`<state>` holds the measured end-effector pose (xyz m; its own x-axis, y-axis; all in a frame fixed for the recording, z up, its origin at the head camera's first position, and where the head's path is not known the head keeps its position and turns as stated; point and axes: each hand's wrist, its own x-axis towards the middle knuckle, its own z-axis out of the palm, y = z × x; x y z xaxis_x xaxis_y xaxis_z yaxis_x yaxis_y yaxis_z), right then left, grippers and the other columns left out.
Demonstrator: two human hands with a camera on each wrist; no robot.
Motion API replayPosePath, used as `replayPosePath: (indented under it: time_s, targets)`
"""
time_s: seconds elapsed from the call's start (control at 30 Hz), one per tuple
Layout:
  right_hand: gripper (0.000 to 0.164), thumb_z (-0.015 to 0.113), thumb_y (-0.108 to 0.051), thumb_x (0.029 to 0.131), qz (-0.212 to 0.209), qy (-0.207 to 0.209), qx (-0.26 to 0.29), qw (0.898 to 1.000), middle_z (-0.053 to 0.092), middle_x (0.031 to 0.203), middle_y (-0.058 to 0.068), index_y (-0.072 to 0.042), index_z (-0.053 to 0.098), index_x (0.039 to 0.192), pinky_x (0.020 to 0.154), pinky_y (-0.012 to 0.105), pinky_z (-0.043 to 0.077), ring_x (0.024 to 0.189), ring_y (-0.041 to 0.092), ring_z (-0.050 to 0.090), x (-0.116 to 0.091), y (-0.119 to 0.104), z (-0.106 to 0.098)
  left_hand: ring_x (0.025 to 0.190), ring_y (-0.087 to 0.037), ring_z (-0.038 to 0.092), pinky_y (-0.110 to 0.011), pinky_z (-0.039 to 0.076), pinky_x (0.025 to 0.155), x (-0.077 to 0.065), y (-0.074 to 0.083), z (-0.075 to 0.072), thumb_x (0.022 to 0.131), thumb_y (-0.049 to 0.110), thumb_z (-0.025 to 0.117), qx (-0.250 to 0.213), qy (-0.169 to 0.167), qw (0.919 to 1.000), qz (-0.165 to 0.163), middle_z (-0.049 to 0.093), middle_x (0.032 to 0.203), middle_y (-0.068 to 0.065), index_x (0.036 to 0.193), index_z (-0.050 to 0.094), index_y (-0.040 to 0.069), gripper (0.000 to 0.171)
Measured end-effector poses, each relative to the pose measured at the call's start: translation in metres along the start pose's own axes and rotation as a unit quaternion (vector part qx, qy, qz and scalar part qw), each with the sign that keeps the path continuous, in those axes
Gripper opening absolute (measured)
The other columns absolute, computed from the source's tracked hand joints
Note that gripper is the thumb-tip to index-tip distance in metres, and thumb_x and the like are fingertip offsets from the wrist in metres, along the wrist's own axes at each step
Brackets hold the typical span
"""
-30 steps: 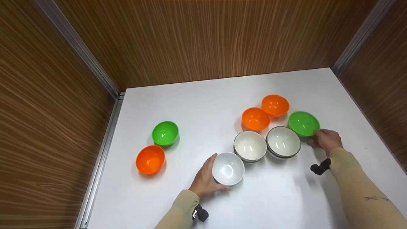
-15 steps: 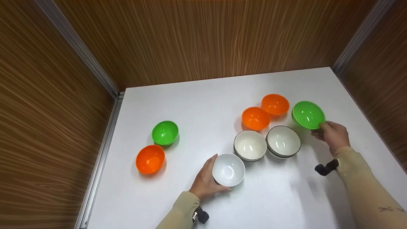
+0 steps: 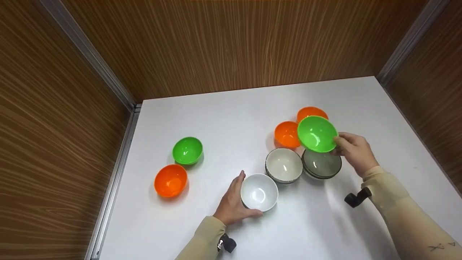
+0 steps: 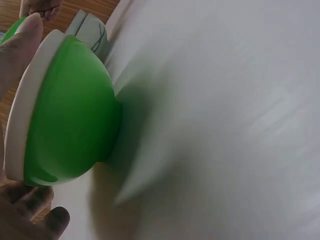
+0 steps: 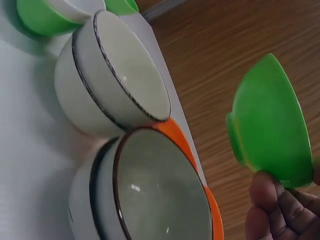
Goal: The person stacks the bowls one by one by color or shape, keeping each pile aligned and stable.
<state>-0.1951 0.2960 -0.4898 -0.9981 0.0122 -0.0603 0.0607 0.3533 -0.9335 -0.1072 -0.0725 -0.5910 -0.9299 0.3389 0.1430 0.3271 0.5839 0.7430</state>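
In the head view my right hand pinches the rim of a green bowl, holding it up over the back of a stack of dark-rimmed, off-white bowls. The right wrist view shows this green bowl tilted, fingers under its lower edge. My left hand grips a white bowl from the left, thumb along the near side. From the left wrist view, that white bowl is nested in a green bowl standing on the table. Another off-white stack sits between the hands.
Two orange bowls, one nearer and one farther, stand behind the stacks, partly covered by the raised bowl. At the left are a green bowl and an orange bowl. Wood-patterned panels enclose the white table.
My right hand has lifted the green bowl from beside the right-hand stack, then carried it left over that stack. The left hand stays at the white bowl, nearly still.
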Motion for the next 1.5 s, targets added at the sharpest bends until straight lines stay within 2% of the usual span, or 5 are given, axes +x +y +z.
replayPosePath:
  time_s: [0.2, 0.47, 0.83, 1.33, 1.5]
  targets:
    - [0.035, 0.048, -0.018, 0.095, -0.048, -0.070, 0.000, 0.996, 0.065, 0.090, 0.015, 0.008, 0.054, 0.118, 0.067, 0.034, 0.055, 0.073, 0.033, 0.062, -0.017, -0.025, 0.030, 0.126, -0.017, 0.035, -0.035, 0.034, 0.102, 0.004, 0.017, -0.009, 0.055, 0.055, 0.080, 0.005, 0.040, 0.9992, 0.001, 0.030, 0.141, -0.001, 0.146, 0.015, 0.013, 0.120]
    - [0.030, 0.052, -0.003, 0.090, -0.097, -0.121, -0.031, 0.987, 0.064, 0.081, 0.015, 0.009, 0.054, 0.117, 0.056, 0.030, 0.053, 0.064, 0.022, 0.060, -0.042, -0.057, 0.069, 0.130, -0.014, 0.029, -0.035, 0.031, 0.104, 0.011, 0.032, -0.017, 0.058, 0.046, 0.083, -0.005, 0.064, 0.9969, 0.044, 0.031, 0.142, 0.003, 0.146, 0.015, 0.013, 0.117]
    - [0.035, 0.055, -0.015, 0.091, -0.118, -0.186, -0.044, 0.974, 0.067, 0.073, 0.001, -0.013, 0.051, 0.126, 0.060, 0.031, 0.053, 0.067, 0.026, 0.063, -0.044, -0.023, 0.098, 0.129, -0.018, 0.032, -0.035, 0.031, 0.104, 0.017, 0.033, -0.027, 0.057, 0.054, 0.079, 0.009, 0.063, 0.9927, 0.102, 0.033, 0.141, -0.005, 0.145, 0.013, 0.006, 0.120]
    - [0.037, 0.054, -0.008, 0.091, -0.122, -0.223, -0.051, 0.966, 0.065, 0.071, 0.005, -0.011, 0.049, 0.127, 0.059, 0.034, 0.054, 0.065, 0.032, 0.062, -0.055, -0.026, 0.117, 0.125, -0.017, 0.037, -0.038, 0.033, 0.102, 0.014, 0.028, -0.030, 0.061, 0.058, 0.075, 0.002, 0.039, 0.9974, 0.060, 0.038, 0.138, -0.001, 0.144, 0.022, 0.012, 0.109]
    - [0.070, 0.071, -0.029, 0.079, -0.167, -0.256, -0.096, 0.947, 0.063, 0.074, 0.000, -0.016, 0.035, 0.138, 0.060, 0.031, 0.052, 0.066, 0.018, 0.060, -0.055, -0.018, 0.118, 0.125, -0.016, 0.036, -0.039, 0.034, 0.102, 0.010, 0.024, -0.032, 0.060, 0.058, 0.076, 0.004, 0.038, 0.9982, 0.045, 0.036, 0.138, 0.000, 0.143, 0.024, 0.014, 0.108]
